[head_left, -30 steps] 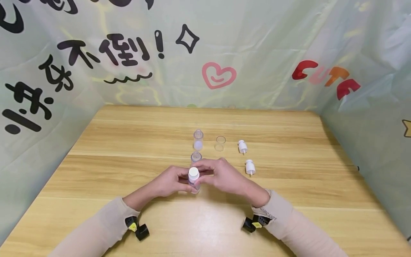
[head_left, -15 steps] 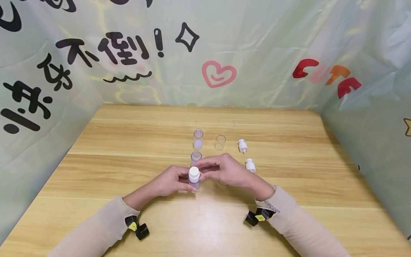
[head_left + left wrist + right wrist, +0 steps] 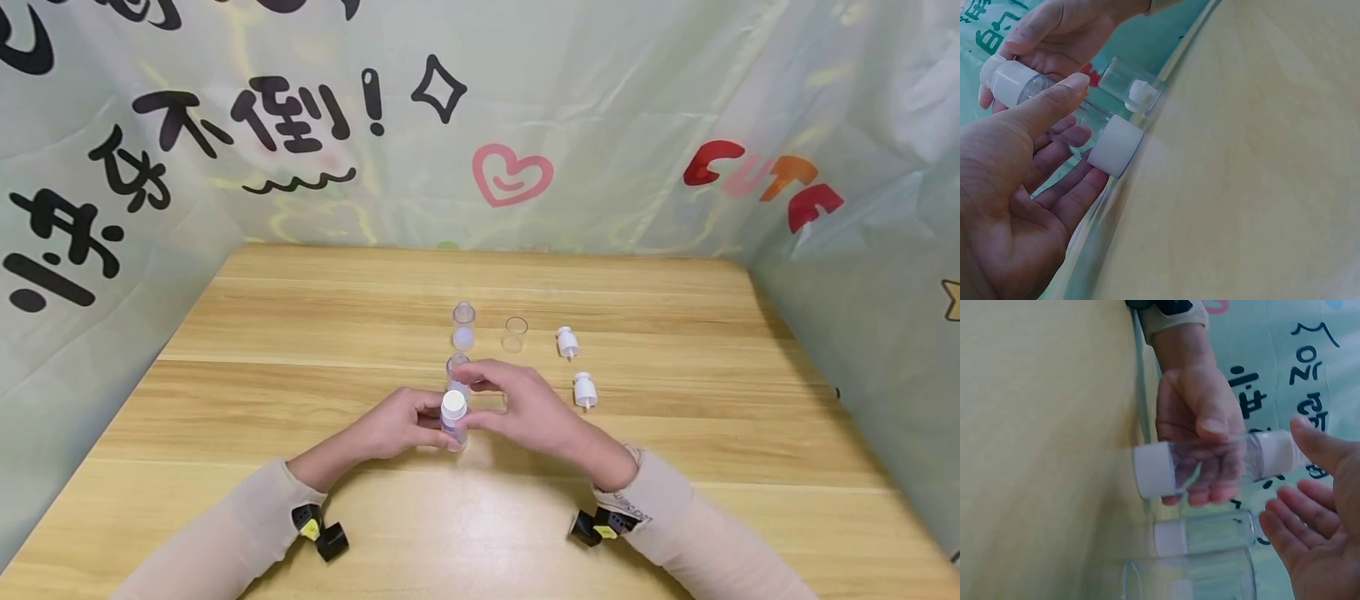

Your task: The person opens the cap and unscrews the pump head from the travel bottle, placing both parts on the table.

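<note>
My left hand (image 3: pixel 393 425) holds a small clear bottle upright, its thumb and fingers around the transparent body. The bottle has a white base (image 3: pixel 1154 470) and a white cap-like top (image 3: pixel 453 404). At that top is my right hand (image 3: pixel 528 408), its thumb against or very close to the white part. Its other fingers are extended and spread away from the top, as the right wrist view shows. Just behind stands a second clear bottle (image 3: pixel 456 367), partly covered by the right fingers. A clear cylindrical cover (image 3: pixel 1122 78) stands near the right hand, mostly hidden in the head view.
Farther back stands another clear bottle (image 3: pixel 463 329), with a clear cover (image 3: pixel 514 335) to its right. Two white pump heads (image 3: pixel 567 342) with short stems lie on the right. The wooden table (image 3: pixel 300 333) is enclosed by a printed cloth (image 3: pixel 600 125).
The right fingers close to the bottle top have spread apart from it; the right hand shifted slightly right, then back a little. The left hand and its bottle have stayed in place.
</note>
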Tool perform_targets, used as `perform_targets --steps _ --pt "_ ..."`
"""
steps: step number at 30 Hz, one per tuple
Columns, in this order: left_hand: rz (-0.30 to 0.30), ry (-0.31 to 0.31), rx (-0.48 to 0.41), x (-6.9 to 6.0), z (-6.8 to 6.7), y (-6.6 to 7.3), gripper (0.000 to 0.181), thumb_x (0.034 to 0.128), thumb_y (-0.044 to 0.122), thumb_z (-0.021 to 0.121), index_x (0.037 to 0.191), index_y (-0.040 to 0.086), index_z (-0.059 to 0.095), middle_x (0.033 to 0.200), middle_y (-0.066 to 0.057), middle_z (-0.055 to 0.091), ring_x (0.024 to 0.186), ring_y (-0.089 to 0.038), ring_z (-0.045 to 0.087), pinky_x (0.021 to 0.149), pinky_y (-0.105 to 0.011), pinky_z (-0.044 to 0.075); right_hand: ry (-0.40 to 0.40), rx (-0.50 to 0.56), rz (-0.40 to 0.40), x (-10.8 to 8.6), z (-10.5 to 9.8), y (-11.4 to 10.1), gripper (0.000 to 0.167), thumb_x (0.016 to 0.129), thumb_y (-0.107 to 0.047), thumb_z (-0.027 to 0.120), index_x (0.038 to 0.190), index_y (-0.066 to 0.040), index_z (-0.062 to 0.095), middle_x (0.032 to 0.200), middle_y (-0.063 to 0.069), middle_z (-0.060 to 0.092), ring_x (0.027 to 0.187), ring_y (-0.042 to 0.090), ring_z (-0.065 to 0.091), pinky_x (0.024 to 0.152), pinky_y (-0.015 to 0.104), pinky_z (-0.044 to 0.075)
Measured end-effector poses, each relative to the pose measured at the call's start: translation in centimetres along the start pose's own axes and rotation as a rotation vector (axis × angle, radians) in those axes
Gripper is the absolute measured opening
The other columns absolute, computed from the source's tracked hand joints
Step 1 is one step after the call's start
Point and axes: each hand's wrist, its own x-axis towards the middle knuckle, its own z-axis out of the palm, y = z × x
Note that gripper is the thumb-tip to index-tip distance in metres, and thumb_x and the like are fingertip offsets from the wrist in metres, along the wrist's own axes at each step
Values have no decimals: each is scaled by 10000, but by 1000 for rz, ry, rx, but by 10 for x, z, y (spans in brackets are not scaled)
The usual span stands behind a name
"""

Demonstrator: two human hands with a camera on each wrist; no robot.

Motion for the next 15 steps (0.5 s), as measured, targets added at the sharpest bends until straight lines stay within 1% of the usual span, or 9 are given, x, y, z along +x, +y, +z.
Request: perform_targets --steps 4,8,12,15 --pt "4 2 5 1 0 0 292 811 187 818 1071 103 714 1022 12 721 969 -135 678 865 -287 551 27 -45 9 -2 6 -2 586 785 -242 825 1286 -41 595 1263 51 637 1085 190 639 959 308 502" --pt "-6 8 24 0 0 0 309 808 199 821 1085 108 717 1044 11 721 972 -126 673 866 -275 548 38 -85 14 -3 12 -3 605 784 -280 825 1297 -61 590 1246 31 646 1067 134 640 971 329 492" --pt "-8 11 31 0 0 2 334 804 189 824 1105 96 714 1074 2 719 990 -125 667 873 -271 543 63 -143 19 -5 18 -5 605 796 -307 817 1310 -88 586 1249 16 643 1046 114 637 957 320 499" --pt "2 13 31 0 0 2 329 808 172 820 1105 87 709 1074 -4 718 993 -129 667 870 -269 544 93 -203 5 -5 22 -6 605 805 -327 808 1313 -91 580 1244 14 639 1039 117 633 943 303 507"
